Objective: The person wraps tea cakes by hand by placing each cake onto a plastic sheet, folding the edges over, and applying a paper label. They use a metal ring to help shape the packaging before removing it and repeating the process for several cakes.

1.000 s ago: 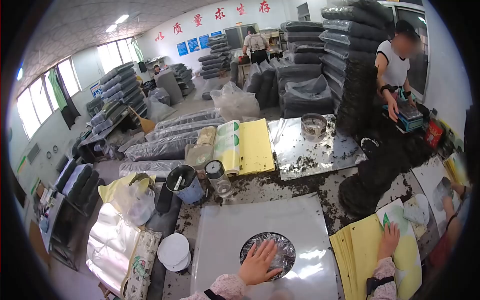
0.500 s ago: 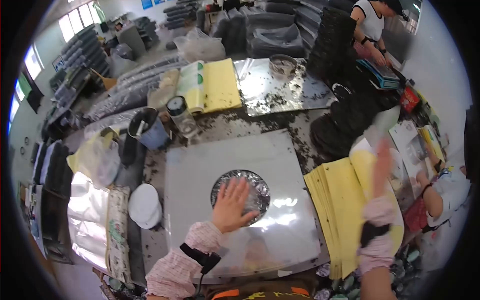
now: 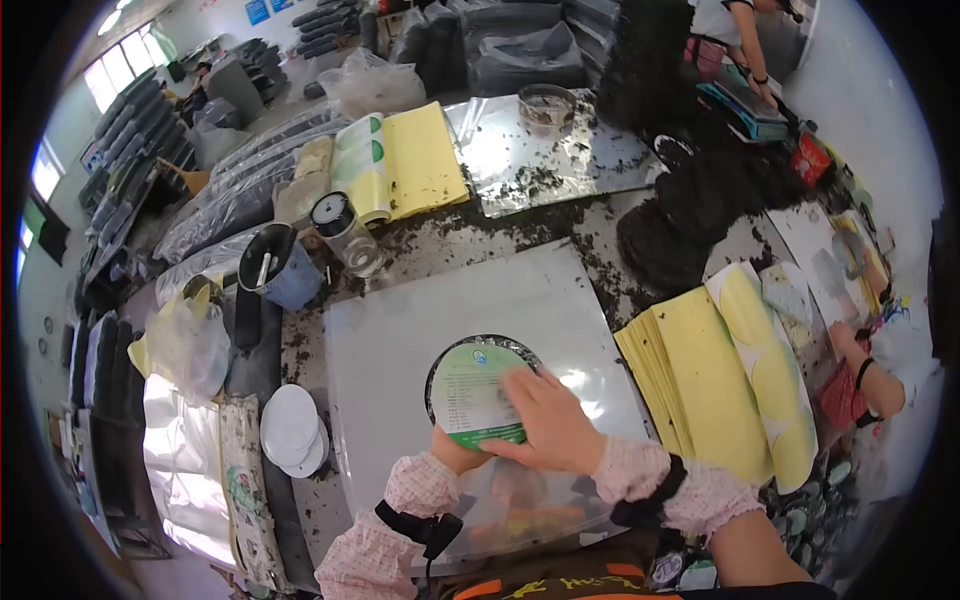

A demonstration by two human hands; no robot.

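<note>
A round green-and-white label [image 3: 462, 398] covers most of the foil-lined, dark-rimmed circle in the grey sheet [image 3: 380, 330]. At the label's lower left edge is my left hand [image 3: 457, 453], with its fingers mostly hidden behind the label. My right hand [image 3: 550, 420] lies over the label's right side, its fingers stretched out and slightly blurred, its thumb near the lower edge. To the right, a strip of round labels [image 3: 765, 370] lies on a stack of yellow sheets [image 3: 690, 375].
White discs [image 3: 290, 420] lie left of the sheet. Beyond it stand a blue bucket [image 3: 285, 275] and a clear jar [image 3: 350, 240]. Dark flakes surround a metal tray [image 3: 555, 165]. Dark round pieces [image 3: 660, 245] are stacked at right. Two co-workers work at right.
My right hand has come left from above the yellow sheets onto the circle, where the round label now shows. My left hand has shifted down to the label's edge.
</note>
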